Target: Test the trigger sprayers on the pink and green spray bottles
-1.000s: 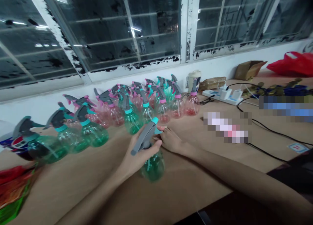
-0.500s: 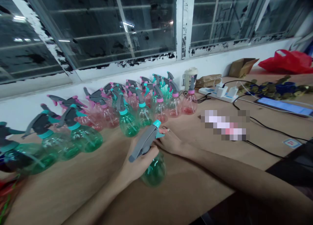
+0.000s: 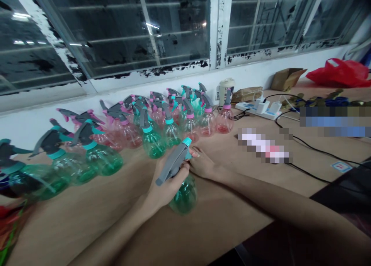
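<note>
A spray bottle [image 3: 184, 199] with a clear green, rounded body, grey head and teal nozzle stands slightly tilted in front of me. Wrapped round its neck under the grey head is my left hand [image 3: 165, 188], thumb towards me. My right hand [image 3: 203, 163] is on the far right side of the bottle, close by the teal nozzle and trigger. Its fingers are curled and partly hidden behind the head, so what they hold is unclear. Just beyond stand a green spray bottle [image 3: 154, 144] with a teal collar and a pink spray bottle [image 3: 224, 121].
Several more green and pink spray bottles line the wall below the window [image 3: 174, 26]. To the right are a paper cup [image 3: 226, 91], a power strip [image 3: 259, 110] with chargers, black cables, a cardboard box [image 3: 286, 79] and a red bag [image 3: 339, 75]. A blurred-out patch covers something on the table.
Both hands stay at the same spray bottle, which stands a little more upright and slightly higher in view. The view has shifted slightly. The other bottles have not moved.
</note>
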### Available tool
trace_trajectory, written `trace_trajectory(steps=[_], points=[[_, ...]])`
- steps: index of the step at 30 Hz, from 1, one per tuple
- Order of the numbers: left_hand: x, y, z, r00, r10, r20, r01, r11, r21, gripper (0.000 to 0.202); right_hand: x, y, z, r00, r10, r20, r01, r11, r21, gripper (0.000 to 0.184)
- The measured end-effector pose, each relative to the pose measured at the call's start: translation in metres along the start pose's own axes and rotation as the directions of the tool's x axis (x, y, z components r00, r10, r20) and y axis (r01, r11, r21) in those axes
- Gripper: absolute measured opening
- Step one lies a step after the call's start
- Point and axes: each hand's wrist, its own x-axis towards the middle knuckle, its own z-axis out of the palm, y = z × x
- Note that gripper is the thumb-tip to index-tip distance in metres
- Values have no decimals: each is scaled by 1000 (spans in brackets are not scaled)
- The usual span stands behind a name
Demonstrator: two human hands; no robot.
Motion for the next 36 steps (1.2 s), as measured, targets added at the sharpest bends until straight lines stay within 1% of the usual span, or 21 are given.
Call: trace_trajectory(steps=[2, 3, 5, 7, 9, 13, 16, 20, 22, 27, 29, 32, 36], points=[[1, -2, 0, 998, 47, 52, -40, 991, -128, 23, -1, -1, -2, 1000, -3, 1, 3, 1000, 5, 33], [1, -2, 0, 997, 56, 60, -44, 983, -179, 20, -1, -1, -3, 1000, -5, 1, 5, 1000, 7, 30], [-1, -3, 1, 998, 41, 41, -30, 971, -237, 14, -2, -1, -5, 1000, -1, 1, 1, 1000, 8, 27], [-2, -4, 1, 1000, 17, 7, -15, 964, -265, 14, -2, -1, -6, 1000, 7, 0, -7, 1000, 7, 26], [-2, -3, 1, 1000, 10, -5, -11, 966, -259, 14, -2, -1, -6, 1000, 10, -3, -10, 1000, 6, 27], [0, 0, 2, 999, 28, 33, -20, 974, -225, 20, -1, 0, -3, 1000, 17, -9, -17, 1000, 3, 31], [1, 0, 3, 999, 18, 38, -10, 978, -210, 25, -1, 0, -2, 1000, 19, -12, -19, 1000, 1, 33], [-1, -4, 4, 999, 35, -6, -36, 974, -224, 16, -2, -1, -4, 1000, 14, -17, -14, 1000, 3, 29], [-1, -6, 4, 999, 33, -18, -36, 977, -211, 16, -2, -1, -4, 1000, 13, -21, -13, 1000, 0, 29], [-1, -4, 4, 998, 44, 33, -35, 974, -223, 15, -1, -1, -2, 1000, 6, -30, -6, 1000, 0, 29], [0, -2, 5, 998, 39, 39, -29, 972, -232, 19, -2, -1, 0, 999, 11, -38, -10, 1000, 4, 30], [0, 0, 7, 999, 37, 22, -30, 969, -247, 26, -2, 0, 3, 998, 24, -50, -23, 1000, 16, 33], [-2, -1, 7, 999, 45, 26, -38, 971, -236, 27, -1, 3, 7, 998, 18, -59, -15, 999, 52, 33]])
